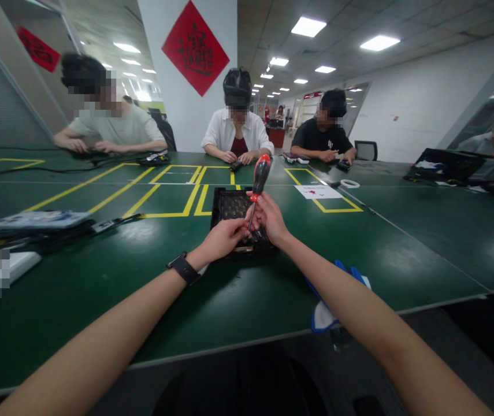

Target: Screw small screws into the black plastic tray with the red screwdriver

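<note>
My right hand [271,218] is closed around a screwdriver [262,176] with a black and red handle, holding it nearly upright with the handle on top. The metal shaft points down between my two hands. My left hand [225,238] is pinched close to the shaft's lower end; what lies between its fingertips is too small to make out. Beneath both hands rests a black plastic tray [217,202], its inside dark and patterned. My hands hide part of the tray's middle and right side.
Blue and white gloves [325,316] lie at the near edge under my right forearm. To the left are a white box [21,268], a flat pale package [41,219] and black cables. A paper sheet [318,192] and a tape roll [349,184] lie right. Several people sit opposite.
</note>
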Action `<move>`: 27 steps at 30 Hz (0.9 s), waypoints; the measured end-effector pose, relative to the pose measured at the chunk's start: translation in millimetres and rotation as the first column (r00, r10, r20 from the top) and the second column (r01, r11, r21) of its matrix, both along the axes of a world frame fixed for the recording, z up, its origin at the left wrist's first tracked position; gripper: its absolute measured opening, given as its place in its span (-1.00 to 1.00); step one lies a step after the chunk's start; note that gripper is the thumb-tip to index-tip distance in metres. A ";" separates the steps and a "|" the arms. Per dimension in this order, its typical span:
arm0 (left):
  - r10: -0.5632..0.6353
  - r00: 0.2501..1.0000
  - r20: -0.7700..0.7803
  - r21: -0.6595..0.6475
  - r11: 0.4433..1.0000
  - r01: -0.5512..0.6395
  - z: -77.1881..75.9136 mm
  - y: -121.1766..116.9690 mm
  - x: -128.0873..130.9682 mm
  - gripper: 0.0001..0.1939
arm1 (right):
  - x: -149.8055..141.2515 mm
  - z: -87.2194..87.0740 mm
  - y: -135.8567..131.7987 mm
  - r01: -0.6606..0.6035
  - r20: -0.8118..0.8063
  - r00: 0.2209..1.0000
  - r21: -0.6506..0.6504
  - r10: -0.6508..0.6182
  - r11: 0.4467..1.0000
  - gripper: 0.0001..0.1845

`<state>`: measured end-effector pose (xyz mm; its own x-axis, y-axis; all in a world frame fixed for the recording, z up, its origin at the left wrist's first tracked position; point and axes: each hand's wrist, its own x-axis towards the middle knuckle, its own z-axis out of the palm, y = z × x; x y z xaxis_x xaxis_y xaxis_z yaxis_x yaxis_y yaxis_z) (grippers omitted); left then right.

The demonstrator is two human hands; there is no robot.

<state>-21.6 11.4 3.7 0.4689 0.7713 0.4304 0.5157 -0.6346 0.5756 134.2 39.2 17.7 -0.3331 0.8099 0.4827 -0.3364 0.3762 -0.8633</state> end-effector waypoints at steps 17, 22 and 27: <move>0.039 0.999 -0.013 -0.037 0.999 -0.040 4.1 -2.1 0.3 -0.75 | 0.5 1.2 -1.8 0.013 0.023 1.000 -0.003 -0.013 1.000 -0.61; 0.029 1.000 0.003 -0.040 0.999 -0.029 3.8 -1.6 1.6 -0.77 | 0.5 -0.1 -0.3 0.006 0.026 1.000 0.003 -0.006 1.000 -0.62; 0.098 0.994 0.056 -0.090 0.992 -0.093 0.2 -0.5 1.7 -0.70 | 0.1 1.5 -2.3 0.041 0.014 0.999 0.027 -0.041 0.999 -0.63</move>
<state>-19.9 10.9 4.0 0.3666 0.8473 0.3844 0.5344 -0.5300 0.6585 134.2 36.9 19.2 -0.3073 0.8100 0.4995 -0.3074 0.4122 -0.8577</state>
